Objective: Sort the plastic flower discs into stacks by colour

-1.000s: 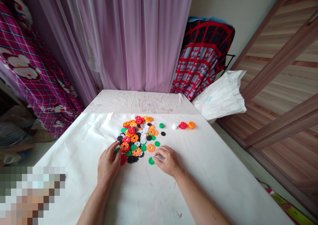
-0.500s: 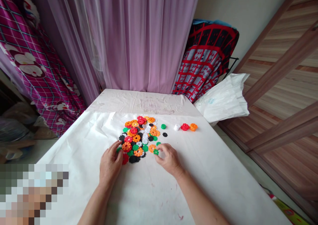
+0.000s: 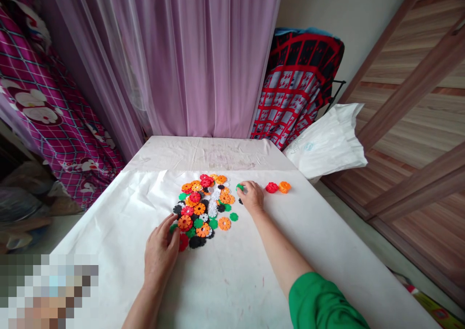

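Observation:
A heap of flower-shaped plastic interlocking discs [image 3: 199,209] in orange, red, green, white and black lies on the white-covered table [image 3: 225,280]. My left hand [image 3: 160,244] rests at the heap's left edge, fingers curved and apart, with a green disc [image 3: 173,227] showing between thumb and forefinger. Farther out, my right hand [image 3: 251,196] pinches green discs [image 3: 240,187] at the small green stack; whether it grips one or the whole stack I cannot tell. A black disc [image 3: 240,201] peeks out beside that hand. The white stack is hidden behind it.
A red stack [image 3: 271,187] and an orange stack [image 3: 285,187] stand to the right of my right hand. Nearer me lie a loose orange disc [image 3: 224,223] and green disc [image 3: 234,216]. A white bag [image 3: 327,142] sits by the table's right edge.
My right hand has moved away from me and slightly right, carrying a green disc from beside the heap to the green stack. My left hand stays at the heap.

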Demonstrator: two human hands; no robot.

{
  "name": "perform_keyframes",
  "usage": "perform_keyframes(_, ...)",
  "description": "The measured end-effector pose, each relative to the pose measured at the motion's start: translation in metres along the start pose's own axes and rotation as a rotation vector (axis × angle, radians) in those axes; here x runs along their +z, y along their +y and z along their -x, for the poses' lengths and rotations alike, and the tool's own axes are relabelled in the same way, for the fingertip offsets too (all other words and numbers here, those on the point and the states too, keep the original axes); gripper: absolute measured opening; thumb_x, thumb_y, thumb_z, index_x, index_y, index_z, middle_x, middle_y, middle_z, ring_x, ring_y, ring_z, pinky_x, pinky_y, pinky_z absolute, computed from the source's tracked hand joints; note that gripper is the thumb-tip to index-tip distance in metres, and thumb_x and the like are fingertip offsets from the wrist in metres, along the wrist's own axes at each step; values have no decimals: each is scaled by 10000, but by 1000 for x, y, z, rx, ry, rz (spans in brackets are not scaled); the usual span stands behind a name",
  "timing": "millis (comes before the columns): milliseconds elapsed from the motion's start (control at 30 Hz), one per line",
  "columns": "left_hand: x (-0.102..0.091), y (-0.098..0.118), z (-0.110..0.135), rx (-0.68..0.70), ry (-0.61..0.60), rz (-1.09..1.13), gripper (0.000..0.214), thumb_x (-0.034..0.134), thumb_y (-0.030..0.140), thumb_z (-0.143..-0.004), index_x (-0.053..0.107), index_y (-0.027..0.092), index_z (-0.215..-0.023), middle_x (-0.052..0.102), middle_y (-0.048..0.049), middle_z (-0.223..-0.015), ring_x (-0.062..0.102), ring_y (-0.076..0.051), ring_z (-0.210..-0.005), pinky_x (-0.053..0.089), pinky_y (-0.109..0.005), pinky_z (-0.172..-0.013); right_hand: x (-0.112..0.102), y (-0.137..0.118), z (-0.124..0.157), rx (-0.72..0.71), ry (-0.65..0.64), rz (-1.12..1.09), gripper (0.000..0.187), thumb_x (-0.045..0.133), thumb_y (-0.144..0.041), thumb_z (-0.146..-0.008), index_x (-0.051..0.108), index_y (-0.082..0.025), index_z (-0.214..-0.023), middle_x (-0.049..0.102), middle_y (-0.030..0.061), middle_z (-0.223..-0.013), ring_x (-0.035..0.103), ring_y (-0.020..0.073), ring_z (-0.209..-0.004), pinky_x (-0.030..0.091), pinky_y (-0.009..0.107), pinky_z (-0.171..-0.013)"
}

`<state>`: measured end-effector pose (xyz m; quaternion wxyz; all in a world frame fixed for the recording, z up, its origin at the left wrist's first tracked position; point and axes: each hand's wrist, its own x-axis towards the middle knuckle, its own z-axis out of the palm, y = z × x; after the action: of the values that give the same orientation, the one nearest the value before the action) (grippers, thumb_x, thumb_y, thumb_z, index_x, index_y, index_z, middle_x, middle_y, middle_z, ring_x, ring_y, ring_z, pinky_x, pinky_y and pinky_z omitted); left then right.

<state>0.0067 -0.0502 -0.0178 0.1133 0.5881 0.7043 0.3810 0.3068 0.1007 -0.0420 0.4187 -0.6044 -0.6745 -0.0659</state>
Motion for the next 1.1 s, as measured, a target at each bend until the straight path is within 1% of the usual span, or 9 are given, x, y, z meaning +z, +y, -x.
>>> perform_keyframes(367,2,-4,-1,-13,-2,0,401,450,375,-870,682,253,-1174,703,-52,-1254,670,-231,-1061,525,-377,-953,0,-1,-3,7,-67,32,83,638,-253,-822,705,-208,-844,685,61,-898,569,202,-852,423,307,-808)
perform_keyframes(467,4,-5,-1,-37,1,-8,410,420,379,-897,666,249,-1197,688,-57,-1280,664,-220,-1093,523,-360,-962,-5,-4,3,14,-28,12,139,572,-236,-861,704,-202,-833,682,69,-893,572,201,-847,429,307,-807)
perform_keyframes(533,5,-6,0,-23,-1,-40,434,400,406,-916,652,230,-1222,668,-78,-1311,640,-230,-1155,499,-375,-1006,-11,-8,12,17,8,-15,178,530,-216,-871,702,-202,-828,680,71,-877,581,204,-853,439,306,-799)
perform_keyframes(600,8,-7,3,53,-21,-115,531,419,497,-916,588,205,-1326,593,-116,-1412,553,-270,-1291,430,-434,-1092,-18,-14,24,0,27,-60,192,514,-222,-872,699,-208,-824,682,71,-870,592,208,-862,452,305,-789)
perform_keyframes(667,12,-7,6,177,-80,-212,759,499,626,-853,441,193,-1473,447,-152,-1541,387,-323,-1434,321,-505,-1163,-25,-20,38,-16,25,-121,202,505,-244,-880,695,-213,-819,685,67,-860,603,204,-848,465,303,-781)
perform_keyframes(733,16,-6,7,269,-166,-298,972,561,723,-766,314,200,-1548,333,-175,-1603,256,-363,-1493,244,-553,-1185,-31,-25,48,-11,21,-184,219,493,-265,-892,690,-214,-813,685,63,-849,609,194,-811,477,303,-776)
perform_keyframes(800,21,-1,2,290,-238,-365,1042,568,767,-729,283,209,-1562,290,-190,-1618,210,-387,-1504,204,-587,-1183,-34,-29,55,14,19,-237,227,487,-283,-894,688,-212,-817,687,61,-852,609,181,-761,488,301,-762)
perform_keyframes(967,33,25,-25,260,-353,-439,984,544,764,-754,321,233,-1551,260,-175,-1633,177,-389,-1512,150,-605,-1187,-33,-32,56,106,36,-310,248,475,-324,-882,679,-213,-797,684,54,-826,598,162,-673,492,285,-690)
perform_keyframes(1100,47,48,-44,234,-372,-458,991,542,765,-755,310,230,-1555,231,-170,-1641,149,-394,-1518,128,-630,-1182,-31,-32,54,135,17,-337,255,478,-338,-871,680,-212,-779,682,52,-813,576,147,-627,492,274,-658)
